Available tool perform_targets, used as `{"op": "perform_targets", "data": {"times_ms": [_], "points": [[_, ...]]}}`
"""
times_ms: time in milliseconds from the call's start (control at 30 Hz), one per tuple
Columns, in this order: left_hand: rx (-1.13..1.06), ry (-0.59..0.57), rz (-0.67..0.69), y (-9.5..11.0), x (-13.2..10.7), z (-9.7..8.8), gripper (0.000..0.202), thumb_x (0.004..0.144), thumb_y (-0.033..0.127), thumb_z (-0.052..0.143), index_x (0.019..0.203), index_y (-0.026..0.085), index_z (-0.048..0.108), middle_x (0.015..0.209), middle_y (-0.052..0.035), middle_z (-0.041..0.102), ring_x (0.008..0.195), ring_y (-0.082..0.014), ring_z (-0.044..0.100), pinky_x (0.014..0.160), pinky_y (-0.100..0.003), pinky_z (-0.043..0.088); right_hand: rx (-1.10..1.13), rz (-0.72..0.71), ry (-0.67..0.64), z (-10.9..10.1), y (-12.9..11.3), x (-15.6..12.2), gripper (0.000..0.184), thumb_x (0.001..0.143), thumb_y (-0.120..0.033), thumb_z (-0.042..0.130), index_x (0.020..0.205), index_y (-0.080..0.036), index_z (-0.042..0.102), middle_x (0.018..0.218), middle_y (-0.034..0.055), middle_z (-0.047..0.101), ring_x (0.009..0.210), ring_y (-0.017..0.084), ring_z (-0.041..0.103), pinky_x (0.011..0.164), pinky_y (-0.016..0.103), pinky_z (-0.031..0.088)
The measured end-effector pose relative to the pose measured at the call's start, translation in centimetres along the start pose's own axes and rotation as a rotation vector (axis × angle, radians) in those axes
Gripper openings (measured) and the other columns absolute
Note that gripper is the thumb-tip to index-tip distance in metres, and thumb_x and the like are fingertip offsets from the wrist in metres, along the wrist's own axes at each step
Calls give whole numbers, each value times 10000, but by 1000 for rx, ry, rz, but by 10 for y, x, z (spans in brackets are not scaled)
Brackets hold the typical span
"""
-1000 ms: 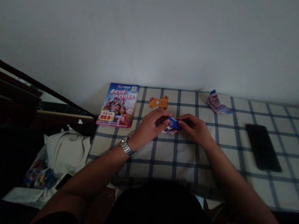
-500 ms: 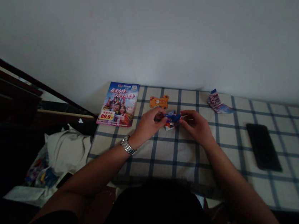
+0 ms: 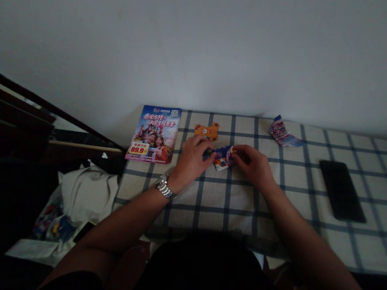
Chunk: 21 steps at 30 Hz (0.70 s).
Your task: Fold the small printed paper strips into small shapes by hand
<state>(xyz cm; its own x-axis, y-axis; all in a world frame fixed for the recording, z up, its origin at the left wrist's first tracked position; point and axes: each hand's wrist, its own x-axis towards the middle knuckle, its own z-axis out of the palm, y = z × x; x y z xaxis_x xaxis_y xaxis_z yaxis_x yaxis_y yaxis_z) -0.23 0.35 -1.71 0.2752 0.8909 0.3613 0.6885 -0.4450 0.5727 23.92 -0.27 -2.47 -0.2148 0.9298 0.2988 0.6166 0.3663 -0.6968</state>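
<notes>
Between my two hands is a small piece of folded printed paper, blue, white and orange, low over the checked cloth. My left hand, with a metal watch on its wrist, pinches the paper's left edge between thumb and fingers. At the paper's right edge, my right hand grips it with thumb and forefinger. Just beyond my left hand lies a bear-shaped cutout, orange-brown, partly covered by my fingers.
A stack of printed flyers lies at the table's left end. Toward the wall on the right is a creased piece of flyer. A black phone rests further right on the checked tablecloth. White bags sit low on the left.
The folded paper has turned flatter, and more of its printed face shows. The fingers of my left hand have moved slightly up and left, reaching over the bear cutout's edge.
</notes>
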Motion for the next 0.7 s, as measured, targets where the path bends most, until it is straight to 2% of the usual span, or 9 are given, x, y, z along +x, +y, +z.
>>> {"op": "perform_targets", "data": {"times_ms": [200, 333, 467, 700], "points": [[18, -14, 65, 0, -1, 4, 313, 942, 205, 731, 1249, 233, 674, 1250, -86, 665, 1224, -298, 610, 1066, -505, 504, -42, -65, -33, 0, -1, 1, 243, 1016, -377, 626, 1187, -244, 734, 920, 67, 745, 776, 232, 682, 715, 375, 577], [-28, -68, 128, 4, -1, 4, 284, 966, 267, 729, 1244, 246, 678, 1231, -75, 684, 1217, -287, 625, 1097, -504, 493, -49, -86, -63, 0, -2, 2, 244, 1029, -356, 607, 1196, -241, 742, 901, 65, 723, 796, 235, 684, 720, 373, 571], [-48, -117, 142, 6, -2, 4, 343, 954, 351, 760, 1267, 253, 661, 1211, -79, 681, 1167, -290, 644, 1054, -499, 521, -56, -95, -60, 1, -1, 2, 254, 1025, -351, 615, 1214, -243, 746, 900, 65, 718, 786, 232, 677, 721, 371, 574], [-81, -126, 108, 6, -2, 6, 320, 954, 272, 757, 1252, 223, 650, 1194, -81, 670, 1146, -269, 645, 1022, -461, 555, -70, -93, -51, 1, -3, 1, 271, 1029, -344, 616, 1241, -228, 740, 899, 68, 711, 758, 219, 665, 715, 360, 574]]}}
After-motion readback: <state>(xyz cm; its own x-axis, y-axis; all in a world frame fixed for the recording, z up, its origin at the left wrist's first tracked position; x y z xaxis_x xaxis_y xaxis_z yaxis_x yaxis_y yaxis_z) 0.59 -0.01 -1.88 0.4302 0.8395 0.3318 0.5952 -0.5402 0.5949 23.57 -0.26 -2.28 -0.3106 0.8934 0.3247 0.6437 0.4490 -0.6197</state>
